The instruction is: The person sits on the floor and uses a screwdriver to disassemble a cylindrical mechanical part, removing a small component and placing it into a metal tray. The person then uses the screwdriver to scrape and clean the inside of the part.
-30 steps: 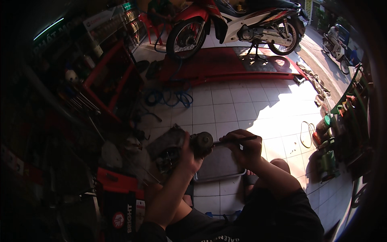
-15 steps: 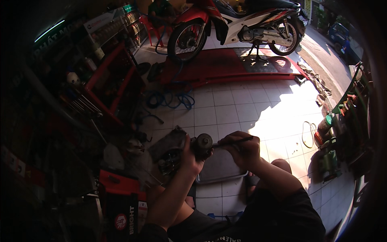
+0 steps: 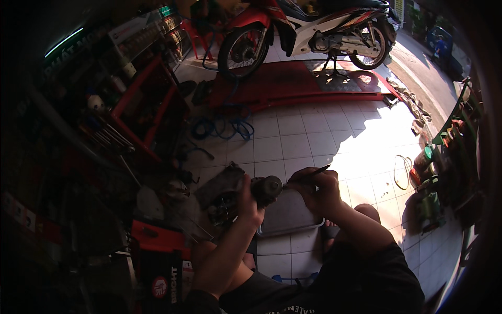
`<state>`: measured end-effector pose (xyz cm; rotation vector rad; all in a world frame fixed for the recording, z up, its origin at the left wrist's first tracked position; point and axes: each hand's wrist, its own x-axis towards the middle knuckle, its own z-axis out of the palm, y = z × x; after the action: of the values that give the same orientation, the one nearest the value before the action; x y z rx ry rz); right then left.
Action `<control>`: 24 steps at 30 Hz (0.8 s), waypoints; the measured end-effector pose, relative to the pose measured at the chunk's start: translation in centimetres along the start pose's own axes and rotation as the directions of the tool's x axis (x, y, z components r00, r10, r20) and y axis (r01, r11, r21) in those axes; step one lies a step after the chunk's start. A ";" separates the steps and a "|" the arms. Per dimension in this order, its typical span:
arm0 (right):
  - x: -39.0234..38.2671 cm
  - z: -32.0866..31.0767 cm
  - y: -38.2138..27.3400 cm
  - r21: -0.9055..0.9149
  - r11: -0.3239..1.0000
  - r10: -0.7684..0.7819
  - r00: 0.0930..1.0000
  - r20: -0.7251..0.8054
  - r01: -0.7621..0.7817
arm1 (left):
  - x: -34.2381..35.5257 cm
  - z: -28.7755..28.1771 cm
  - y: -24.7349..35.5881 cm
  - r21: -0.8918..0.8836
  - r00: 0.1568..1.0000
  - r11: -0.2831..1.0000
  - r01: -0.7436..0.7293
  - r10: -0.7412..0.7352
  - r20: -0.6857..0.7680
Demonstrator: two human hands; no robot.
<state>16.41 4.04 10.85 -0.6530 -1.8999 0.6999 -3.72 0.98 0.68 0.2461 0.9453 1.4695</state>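
My left hand [image 3: 248,201] grips a dark round metal part [image 3: 267,188] held above a grey metal tray [image 3: 290,214] on the tiled floor. My right hand [image 3: 316,188] is closed on a thin dark tool [image 3: 314,171] whose tip points up and to the right, with its other end against the round part. A dark engine casing [image 3: 222,186] lies on the floor just left of my left hand. My knees and dark shirt fill the lower edge.
A red and white motorbike [image 3: 308,31] stands on a red lift ramp [image 3: 303,83] at the back. A blue hose coil [image 3: 222,128] lies on the tiles. Red tool shelves [image 3: 141,104] line the left, bottles and cans [image 3: 429,178] the right. A red box [image 3: 159,256] sits lower left.
Both hands stay together on the round part and the tool; the view has shifted only slightly.
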 end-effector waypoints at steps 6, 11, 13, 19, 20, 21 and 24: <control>0.6 -1.1 0.2 -0.060 0.990 0.137 0.980 0.146 -0.129 | -0.2 0.3 0.2 0.036 0.999 0.998 0.047 -0.047 -0.007; -0.3 -1.1 0.0 0.011 0.999 0.042 0.980 0.192 -0.045 | -0.6 1.0 0.4 0.041 0.997 0.996 0.079 -0.079 0.014; -0.2 -1.0 -0.4 0.008 0.999 0.041 0.977 0.208 -0.044 | -0.5 0.8 0.5 0.037 0.995 0.995 0.096 -0.098 0.034; 0.4 -0.4 -0.3 0.053 0.999 -0.005 0.992 0.123 -0.002 | -0.3 0.1 0.0 -0.053 0.964 0.969 0.241 -0.233 0.126; 0.6 -0.5 -0.9 0.047 0.999 0.015 0.996 0.090 -0.019 | -0.2 0.0 -0.3 -0.073 0.960 0.964 0.255 -0.243 0.136; 0.6 -0.6 -1.2 0.044 0.998 0.036 0.998 0.056 -0.039 | -0.2 0.0 -0.3 -0.092 0.956 0.958 0.270 -0.256 0.146; 0.5 -1.4 -0.8 -0.045 0.997 0.056 0.998 0.005 -0.056 | -0.3 0.3 -0.2 -0.072 0.962 0.963 0.259 -0.251 0.105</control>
<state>17.37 4.13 12.25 -0.7354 -1.9140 0.6979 -3.35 0.81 0.88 0.1239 0.8035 1.2456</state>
